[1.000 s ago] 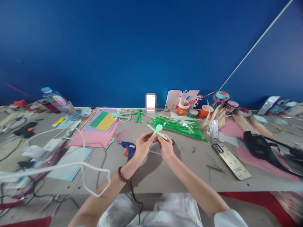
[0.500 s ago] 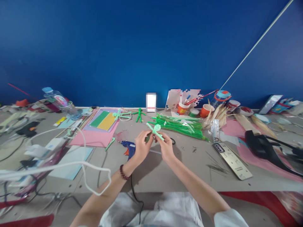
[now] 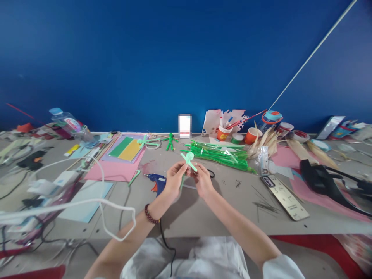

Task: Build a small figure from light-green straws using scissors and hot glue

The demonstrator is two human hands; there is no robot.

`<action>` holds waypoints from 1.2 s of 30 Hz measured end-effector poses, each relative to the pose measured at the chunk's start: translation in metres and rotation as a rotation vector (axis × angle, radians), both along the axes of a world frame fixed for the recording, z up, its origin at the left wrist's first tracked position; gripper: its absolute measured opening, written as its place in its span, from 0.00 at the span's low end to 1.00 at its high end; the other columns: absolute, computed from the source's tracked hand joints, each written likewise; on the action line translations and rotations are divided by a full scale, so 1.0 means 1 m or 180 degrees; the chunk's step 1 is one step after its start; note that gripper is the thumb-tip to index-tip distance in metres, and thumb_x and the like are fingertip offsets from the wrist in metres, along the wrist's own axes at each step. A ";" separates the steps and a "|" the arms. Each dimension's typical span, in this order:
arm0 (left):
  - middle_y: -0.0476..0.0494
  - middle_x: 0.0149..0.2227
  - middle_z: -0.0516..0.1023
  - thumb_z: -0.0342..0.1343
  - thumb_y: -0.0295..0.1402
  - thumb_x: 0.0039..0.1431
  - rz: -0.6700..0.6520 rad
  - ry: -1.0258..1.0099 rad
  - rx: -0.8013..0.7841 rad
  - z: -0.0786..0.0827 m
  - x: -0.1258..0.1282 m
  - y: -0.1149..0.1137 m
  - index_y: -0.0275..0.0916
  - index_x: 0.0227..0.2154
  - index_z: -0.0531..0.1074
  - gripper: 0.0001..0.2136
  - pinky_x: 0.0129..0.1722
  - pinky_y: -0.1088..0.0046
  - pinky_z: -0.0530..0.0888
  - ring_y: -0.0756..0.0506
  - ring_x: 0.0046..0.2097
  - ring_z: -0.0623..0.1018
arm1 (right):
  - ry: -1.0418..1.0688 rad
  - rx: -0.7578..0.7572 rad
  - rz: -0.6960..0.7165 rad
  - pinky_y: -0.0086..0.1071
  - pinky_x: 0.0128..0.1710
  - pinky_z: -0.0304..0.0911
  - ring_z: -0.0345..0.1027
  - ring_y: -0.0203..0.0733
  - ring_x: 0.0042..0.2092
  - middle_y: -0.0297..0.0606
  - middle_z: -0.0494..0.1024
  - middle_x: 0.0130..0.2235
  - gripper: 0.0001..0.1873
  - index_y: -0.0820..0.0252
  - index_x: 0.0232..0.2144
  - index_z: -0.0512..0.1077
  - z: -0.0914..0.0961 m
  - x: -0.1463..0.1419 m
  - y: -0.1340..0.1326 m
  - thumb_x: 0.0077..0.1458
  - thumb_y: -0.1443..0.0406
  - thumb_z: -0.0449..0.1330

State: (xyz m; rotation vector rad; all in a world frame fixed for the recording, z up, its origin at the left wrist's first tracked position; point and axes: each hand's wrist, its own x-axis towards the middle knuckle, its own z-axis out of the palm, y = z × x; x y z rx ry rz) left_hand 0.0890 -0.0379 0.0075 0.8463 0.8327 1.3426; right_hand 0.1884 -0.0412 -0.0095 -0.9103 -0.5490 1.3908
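Both my hands hold a small light-green pipe-cleaner figure (image 3: 188, 159) above the middle of the grey table (image 3: 203, 209). My left hand (image 3: 173, 179), with a bead bracelet at its wrist, pinches the figure's lower part from the left. My right hand (image 3: 202, 179) pinches it from the right, fingers closed. The figure's round head and arms stick up above my fingertips. A blue glue gun (image 3: 157, 181) lies just left of my left hand. A bundle of green pipe cleaners (image 3: 221, 154) in clear wrap lies just behind my hands.
A dark-green figure (image 3: 170, 141) and a pale-green one (image 3: 147, 141) lie at the back. Coloured paper sheets (image 3: 122, 155) lie at left. Orange cups (image 3: 224, 133), a phone (image 3: 285, 197), black scissors (image 3: 322, 178), a water bottle (image 3: 69, 124) and white cables (image 3: 95, 201) are on the table.
The figure has turned slightly between my fingers, and its arms now slope more steeply. My hands have stayed in nearly the same place.
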 end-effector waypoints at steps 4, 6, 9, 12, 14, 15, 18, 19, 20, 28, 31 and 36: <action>0.50 0.22 0.73 0.65 0.34 0.41 -0.0150 -0.0201 -0.0220 -0.002 -0.003 0.004 0.35 0.26 0.75 0.09 0.28 0.78 0.68 0.55 0.23 0.69 | -0.0087 0.0065 -0.0006 0.28 0.26 0.58 0.63 0.33 0.24 0.31 0.73 0.23 0.08 0.59 0.25 0.73 -0.004 0.002 0.002 0.39 0.62 0.65; 0.49 0.23 0.74 0.65 0.33 0.41 -0.0236 -0.0232 -0.0253 -0.003 -0.004 0.006 0.35 0.27 0.75 0.10 0.28 0.78 0.68 0.54 0.23 0.70 | -0.0203 0.0239 -0.0059 0.29 0.27 0.58 0.63 0.33 0.25 0.31 0.73 0.24 0.08 0.59 0.25 0.73 -0.006 0.004 0.003 0.41 0.61 0.65; 0.50 0.22 0.74 0.64 0.33 0.43 -0.0337 -0.0201 -0.0294 -0.003 -0.004 0.007 0.35 0.27 0.75 0.08 0.28 0.78 0.69 0.54 0.23 0.70 | -0.0299 0.0494 -0.0031 0.29 0.28 0.59 0.63 0.34 0.25 0.31 0.73 0.24 0.09 0.58 0.26 0.72 -0.006 0.006 0.004 0.44 0.60 0.64; 0.50 0.20 0.72 0.63 0.35 0.45 -0.0400 -0.0174 -0.0315 -0.003 -0.004 0.007 0.35 0.26 0.75 0.08 0.31 0.77 0.70 0.53 0.23 0.70 | -0.0288 0.0598 0.0184 0.29 0.30 0.60 0.64 0.33 0.25 0.29 0.72 0.23 0.10 0.58 0.25 0.69 -0.004 0.008 0.005 0.44 0.60 0.65; 0.49 0.21 0.73 0.62 0.36 0.46 -0.0423 -0.0102 -0.0239 -0.003 -0.004 0.007 0.35 0.26 0.74 0.09 0.32 0.75 0.71 0.52 0.25 0.72 | -0.0301 0.0575 0.0279 0.29 0.30 0.60 0.63 0.32 0.25 0.28 0.71 0.22 0.11 0.58 0.25 0.68 -0.002 0.009 0.005 0.44 0.60 0.65; 0.48 0.23 0.74 0.61 0.37 0.47 -0.0416 -0.0007 -0.0158 -0.003 -0.004 0.007 0.35 0.27 0.74 0.09 0.32 0.74 0.71 0.52 0.25 0.72 | -0.0324 0.0545 0.0279 0.28 0.30 0.60 0.63 0.32 0.25 0.28 0.71 0.22 0.11 0.58 0.24 0.68 -0.001 0.009 0.006 0.43 0.60 0.66; 0.47 0.26 0.74 0.60 0.39 0.48 -0.0273 0.0521 0.0243 -0.002 -0.006 0.008 0.36 0.28 0.73 0.10 0.30 0.75 0.71 0.51 0.27 0.72 | -0.0543 0.0492 0.0145 0.27 0.28 0.59 0.61 0.31 0.25 0.28 0.70 0.23 0.12 0.59 0.24 0.68 0.002 0.010 0.007 0.40 0.60 0.67; 0.47 0.27 0.74 0.60 0.39 0.48 -0.0200 0.0737 0.0383 -0.002 -0.007 0.008 0.36 0.29 0.73 0.11 0.30 0.75 0.70 0.51 0.28 0.72 | -0.0644 0.0495 0.0085 0.27 0.28 0.58 0.60 0.31 0.25 0.28 0.69 0.23 0.12 0.59 0.24 0.68 0.002 0.010 0.007 0.40 0.59 0.67; 0.47 0.27 0.74 0.59 0.40 0.49 -0.0125 0.0944 0.0502 -0.002 -0.008 0.008 0.36 0.29 0.72 0.11 0.29 0.76 0.70 0.51 0.28 0.72 | -0.0745 0.0501 0.0035 0.27 0.27 0.57 0.59 0.31 0.25 0.28 0.69 0.23 0.13 0.59 0.23 0.68 0.003 0.011 0.008 0.40 0.59 0.66; 0.51 0.22 0.68 0.59 0.37 0.48 -0.0204 0.1100 0.0546 -0.004 -0.012 0.012 0.36 0.25 0.71 0.09 0.23 0.78 0.62 0.54 0.22 0.64 | -0.1633 0.0819 -0.0054 0.28 0.26 0.54 0.57 0.32 0.24 0.29 0.68 0.23 0.11 0.59 0.24 0.68 -0.007 0.016 0.014 0.43 0.58 0.63; 0.51 0.21 0.69 0.62 0.38 0.44 -0.0534 0.0920 0.0261 0.000 -0.015 0.015 0.35 0.24 0.71 0.10 0.23 0.77 0.62 0.54 0.22 0.65 | -0.1667 0.0800 -0.0057 0.28 0.26 0.54 0.57 0.32 0.24 0.28 0.67 0.22 0.11 0.58 0.23 0.67 -0.008 0.017 0.015 0.43 0.58 0.63; 0.48 0.21 0.72 0.65 0.36 0.40 -0.1276 0.0414 -0.0220 0.008 -0.024 0.018 0.34 0.22 0.72 0.11 0.24 0.78 0.63 0.53 0.24 0.69 | -0.1160 0.0740 0.0389 0.29 0.28 0.57 0.60 0.33 0.24 0.29 0.69 0.21 0.13 0.58 0.21 0.69 -0.005 0.018 0.015 0.39 0.58 0.66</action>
